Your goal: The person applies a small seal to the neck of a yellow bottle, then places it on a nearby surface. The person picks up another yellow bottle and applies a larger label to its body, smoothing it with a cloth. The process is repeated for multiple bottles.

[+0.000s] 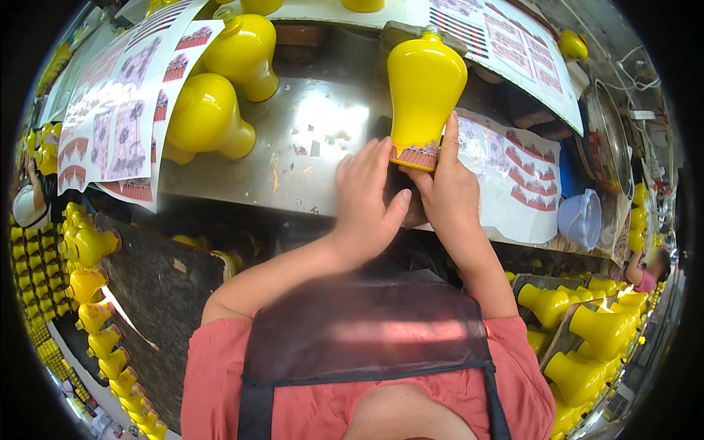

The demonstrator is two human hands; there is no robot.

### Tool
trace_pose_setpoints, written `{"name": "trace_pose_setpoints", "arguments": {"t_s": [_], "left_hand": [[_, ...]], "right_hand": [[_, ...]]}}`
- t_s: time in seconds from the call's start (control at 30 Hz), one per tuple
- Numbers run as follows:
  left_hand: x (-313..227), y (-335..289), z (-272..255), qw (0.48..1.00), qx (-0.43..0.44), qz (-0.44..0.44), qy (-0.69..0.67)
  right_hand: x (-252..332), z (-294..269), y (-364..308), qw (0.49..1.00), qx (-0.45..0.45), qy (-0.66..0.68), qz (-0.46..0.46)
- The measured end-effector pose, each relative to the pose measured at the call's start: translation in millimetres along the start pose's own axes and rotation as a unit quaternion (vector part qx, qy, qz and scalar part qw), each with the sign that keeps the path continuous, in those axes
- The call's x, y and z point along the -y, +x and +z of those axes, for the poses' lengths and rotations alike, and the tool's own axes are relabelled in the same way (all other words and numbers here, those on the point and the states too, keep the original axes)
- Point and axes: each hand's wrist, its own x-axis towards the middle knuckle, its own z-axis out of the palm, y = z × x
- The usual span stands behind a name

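Observation:
A glossy yellow vase [427, 88] lies with its neck away from me on a dark block, its foot toward me. Around the foot runs a reddish patterned decal band [416, 155]. My left hand [369, 202] rests its outstretched fingertips on the left side of the foot, thumb spread away. My right hand [449, 187] grips the foot from the right, with its index finger straight along the vase's side and its thumb by the base rim. Two more yellow vases, one upper [242, 51] and one lower [209, 117], lie to the left.
Printed decal sheets hang at the left [117, 110] and lie at the right [524, 172]. Paper scraps dot the metal tabletop [293, 158]. A pale blue bucket [581, 220] stands right. Rows of yellow vases [572, 378] fill racks on both sides. Another person [645, 271] is far right.

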Motion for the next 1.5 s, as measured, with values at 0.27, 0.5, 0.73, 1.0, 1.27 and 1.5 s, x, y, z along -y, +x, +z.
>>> {"name": "trace_pose_setpoints", "arguments": {"t_s": [0.27,0.5,0.73,1.0,1.27,1.5], "left_hand": [[-3,10,-2,0.996,-0.023,-0.066,-0.055],[4,30,-1,0.995,-0.020,-0.083,-0.043],[9,31,8,0.996,0.012,-0.069,0.054],[7,37,-3,0.998,-0.007,-0.015,0.067],[12,66,0,0.978,-0.027,0.146,0.146],[23,61,0,0.990,-0.004,0.111,0.089]], "right_hand": [[-1,-2,0,0.996,0.009,0.090,0.012],[-11,0,2,0.987,0.014,0.161,0.005],[-22,0,3,0.987,0.012,0.161,-0.010],[-23,-11,6,0.997,0.011,0.067,-0.023],[-27,-32,7,0.989,-0.046,0.104,-0.093],[-47,-21,22,0.982,-0.003,0.191,-0.005]]}}
